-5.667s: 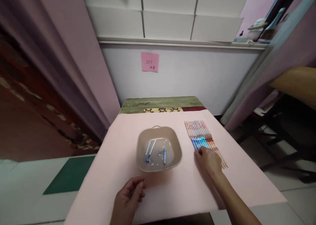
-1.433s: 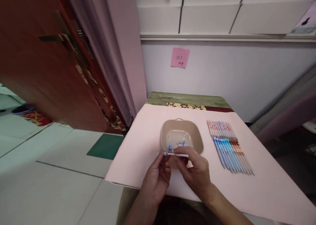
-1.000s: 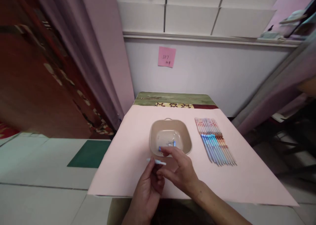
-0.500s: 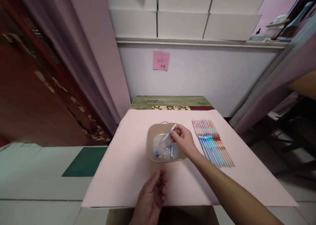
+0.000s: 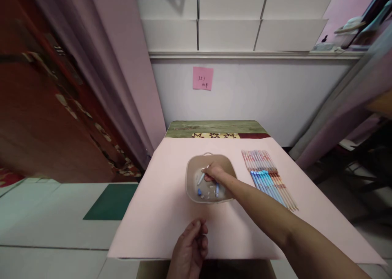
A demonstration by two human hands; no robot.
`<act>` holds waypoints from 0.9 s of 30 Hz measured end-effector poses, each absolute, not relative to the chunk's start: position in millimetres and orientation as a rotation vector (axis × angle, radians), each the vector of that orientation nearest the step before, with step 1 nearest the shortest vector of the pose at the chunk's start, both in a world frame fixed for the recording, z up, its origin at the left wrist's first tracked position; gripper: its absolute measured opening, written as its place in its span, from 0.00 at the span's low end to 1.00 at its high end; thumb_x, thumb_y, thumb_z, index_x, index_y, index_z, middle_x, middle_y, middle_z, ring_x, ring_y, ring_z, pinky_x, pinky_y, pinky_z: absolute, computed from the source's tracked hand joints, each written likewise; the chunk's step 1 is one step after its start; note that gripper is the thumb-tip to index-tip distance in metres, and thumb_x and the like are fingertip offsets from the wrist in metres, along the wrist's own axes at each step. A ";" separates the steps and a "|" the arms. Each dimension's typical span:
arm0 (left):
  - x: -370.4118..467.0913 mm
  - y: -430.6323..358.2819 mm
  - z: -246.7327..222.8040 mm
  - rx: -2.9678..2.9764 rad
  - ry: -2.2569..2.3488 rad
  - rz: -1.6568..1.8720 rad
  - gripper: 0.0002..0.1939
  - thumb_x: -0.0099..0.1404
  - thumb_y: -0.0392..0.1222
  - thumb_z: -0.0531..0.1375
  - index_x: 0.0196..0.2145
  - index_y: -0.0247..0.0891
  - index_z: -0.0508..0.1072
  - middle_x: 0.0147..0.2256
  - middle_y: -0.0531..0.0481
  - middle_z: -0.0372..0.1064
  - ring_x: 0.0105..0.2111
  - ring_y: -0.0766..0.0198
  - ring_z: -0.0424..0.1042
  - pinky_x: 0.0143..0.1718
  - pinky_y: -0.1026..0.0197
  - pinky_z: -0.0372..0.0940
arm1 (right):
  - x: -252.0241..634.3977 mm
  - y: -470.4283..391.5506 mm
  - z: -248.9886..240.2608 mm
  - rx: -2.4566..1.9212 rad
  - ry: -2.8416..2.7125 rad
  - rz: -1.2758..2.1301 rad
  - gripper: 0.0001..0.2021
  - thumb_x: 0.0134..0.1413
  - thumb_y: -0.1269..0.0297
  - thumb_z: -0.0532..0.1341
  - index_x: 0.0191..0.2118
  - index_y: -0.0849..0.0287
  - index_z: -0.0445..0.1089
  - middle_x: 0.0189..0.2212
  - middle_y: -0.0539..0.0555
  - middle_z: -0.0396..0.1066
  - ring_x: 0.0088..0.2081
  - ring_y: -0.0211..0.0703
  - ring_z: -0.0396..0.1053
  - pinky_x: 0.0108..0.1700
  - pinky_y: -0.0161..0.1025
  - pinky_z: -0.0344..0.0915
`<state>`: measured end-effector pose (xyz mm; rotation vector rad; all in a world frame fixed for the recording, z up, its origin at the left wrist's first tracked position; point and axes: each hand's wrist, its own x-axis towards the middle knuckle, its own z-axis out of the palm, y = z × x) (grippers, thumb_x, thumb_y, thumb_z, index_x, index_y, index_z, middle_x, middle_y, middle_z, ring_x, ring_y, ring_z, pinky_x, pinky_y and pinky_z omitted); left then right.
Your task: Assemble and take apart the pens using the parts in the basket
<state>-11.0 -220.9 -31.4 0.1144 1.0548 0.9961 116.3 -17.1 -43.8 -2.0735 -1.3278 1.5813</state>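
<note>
My right hand point(image 5: 214, 172) reaches down into a beige plastic basin point(image 5: 190, 164), its fingers pinching a slim whitish-blue pen point(image 5: 201, 178). The pen slants, its lower end near the basin's floor. Beside it in the basin lie a small blue piece point(image 5: 199, 192), a short blue-and-white stick point(image 5: 217, 190) and several tiny white bits point(image 5: 206, 195). In front of the basin, near the table's front edge, my left hand point(image 5: 191, 244) is loosely curled, thumb against the index finger, with nothing visible in it.
Several pens lie in two rows at the right, a pale reddish row point(image 5: 259, 160) behind a blue and orange row point(image 5: 271, 187). Pink paper point(image 5: 153, 218) covers most of the table. A pink note point(image 5: 202, 78) sticks to the wall behind.
My right hand has lowered the pen deeper into the basin. My left hand stays curled in nearly the same place. The whole view has shifted slightly.
</note>
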 end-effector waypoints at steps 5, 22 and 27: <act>-10.3 -221.1 -32.0 0.136 1.019 1.004 0.14 0.48 0.40 0.69 0.33 0.33 0.73 0.25 0.52 0.67 0.18 0.73 0.62 0.17 0.70 0.55 | 126.7 -14.4 -31.8 -2.143 -1.538 1.391 0.13 0.62 0.60 0.56 0.40 0.65 0.71 0.37 0.56 0.74 0.36 0.41 0.73 0.38 0.38 0.70; -9.2 -222.7 -28.8 0.174 1.023 1.001 0.14 0.49 0.40 0.69 0.34 0.33 0.73 0.26 0.52 0.67 0.19 0.73 0.62 0.18 0.69 0.55 | 147.6 -65.2 -20.4 -2.218 -2.154 0.774 0.10 0.30 0.67 0.72 0.23 0.63 0.73 0.22 0.58 0.75 0.31 0.50 0.75 0.29 0.34 0.66; -16.1 -216.9 -12.7 0.263 1.030 1.026 0.15 0.49 0.40 0.69 0.34 0.33 0.73 0.27 0.51 0.68 0.20 0.73 0.63 0.20 0.69 0.57 | 158.5 -59.0 2.5 -2.169 -2.117 0.657 0.11 0.35 0.71 0.68 0.31 0.64 0.74 0.30 0.61 0.76 0.36 0.52 0.74 0.32 0.36 0.64</act>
